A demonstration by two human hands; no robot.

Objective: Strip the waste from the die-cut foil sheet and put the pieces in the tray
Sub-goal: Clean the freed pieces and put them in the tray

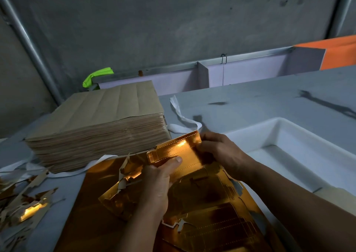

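Observation:
A gold die-cut foil sheet lies on the table in front of me, with cut outlines and torn gaps along its edges. Both hands hold a gold foil piece lifted above the sheet's far end. My left hand grips its near left edge, thumb on top. My right hand pinches its right end. A white tray stands to the right, touching nothing I hold; its visible inside shows no pieces.
A tall stack of brown sheets stands at the back left. Gold and brown waste strips are heaped at the left edge. White paper strips trail behind the hands. A grey wall and a rail close the back.

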